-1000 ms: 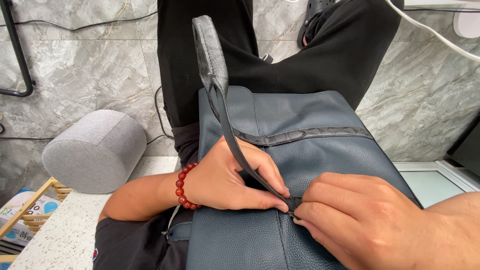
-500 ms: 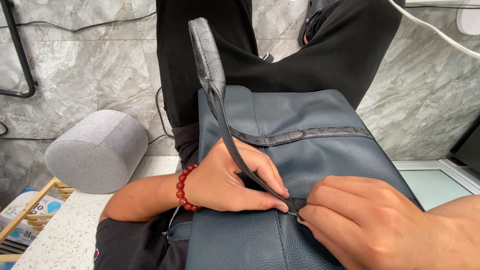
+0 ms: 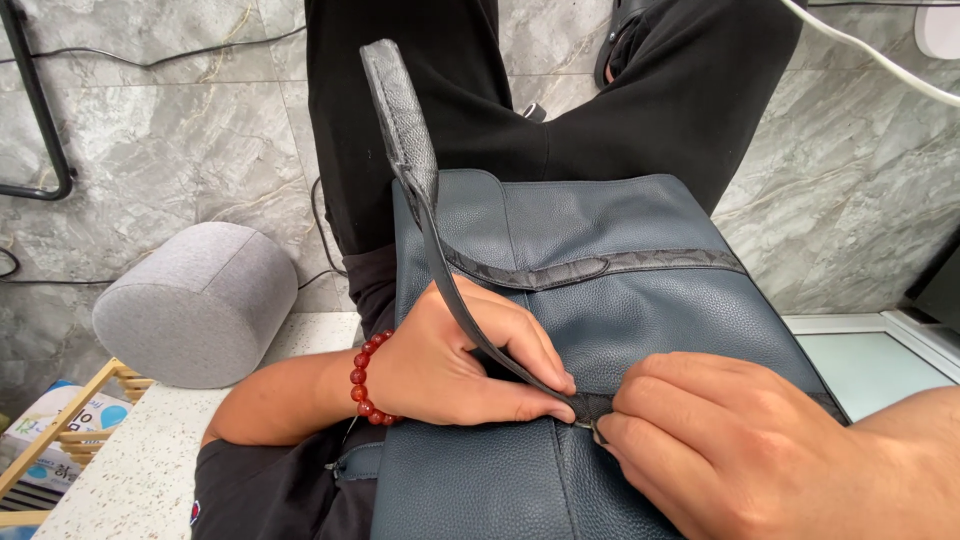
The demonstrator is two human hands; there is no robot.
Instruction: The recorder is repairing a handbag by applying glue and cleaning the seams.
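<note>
A dark blue leather bag (image 3: 640,300) lies across my lap, its grey textured strap (image 3: 400,110) sticking up over my black trousers. My left hand (image 3: 455,360), with a red bead bracelet (image 3: 362,378) on the wrist, presses on the bag and pinches its zipper edge beside the strap. My right hand (image 3: 720,440) pinches the small metal zipper pull (image 3: 596,430) right next to the left fingertips. A darker textured band (image 3: 600,268) crosses the bag's front.
A grey fabric-covered cylinder (image 3: 195,300) stands on the marble tile floor at the left. A white speckled tabletop (image 3: 140,470) and a wooden rack (image 3: 50,440) sit lower left. A white cable (image 3: 860,50) runs across the upper right. A pale glass panel (image 3: 870,365) lies right.
Both hands stay pinched at the zipper; the right hand has shifted very slightly. The bag and strap have barely moved.
</note>
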